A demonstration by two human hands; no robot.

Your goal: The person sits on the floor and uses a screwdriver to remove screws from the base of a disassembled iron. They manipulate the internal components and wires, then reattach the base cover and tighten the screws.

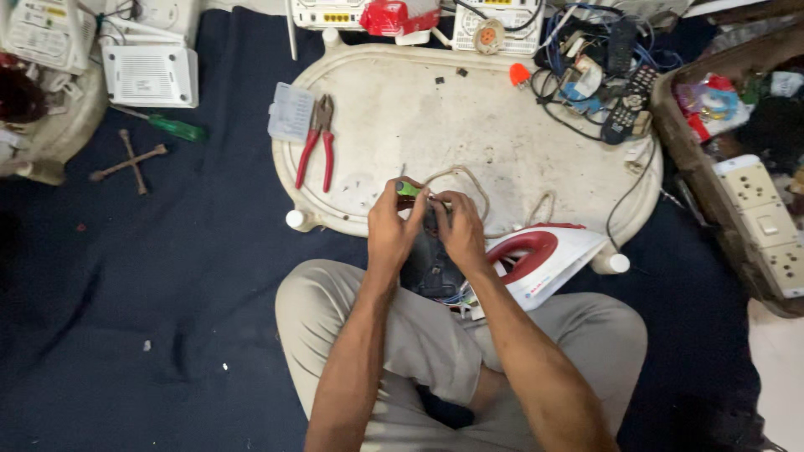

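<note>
Head view, looking down on crossed legs in beige trousers (435,351) on a dark blue floor cloth (167,285).

Left hand (392,224) closed around a green-handled screwdriver (408,189), green end sticking out above the thumb. Right hand (461,228) just beside it, fingers pinched at the tip region of the tool; exactly what is pinched, not possible to tell. Both hands close together, touching or nearly touching, over the dark opened underside of a steam iron (435,269). Iron lying on its side on the lap, at the near edge of the worktop, with white and red body (544,261) pointing to the right. Small coloured wires visible under the right wrist.

Beige fabric cord (469,177) looping on the worktop just behind the hands, then going to the right toward the iron.

Worktop: a white oval plastic tray-table (502,125), dirty, turned legs-up so that short round legs show at the corners. On it, at left, red-handled pliers (316,142), and touching them a small clear plastic parts box (291,111). At far right on it, two black remote controls (630,105) and a tangle of blue and black wires (578,59).

On the floor cloth at left, another green-handled screwdriver (167,125) and a rusty cross wrench (130,161), well apart from the hands. Behind them a white router box (151,75). At far right a white switch-and-socket board (766,222) against a brown box.
</note>
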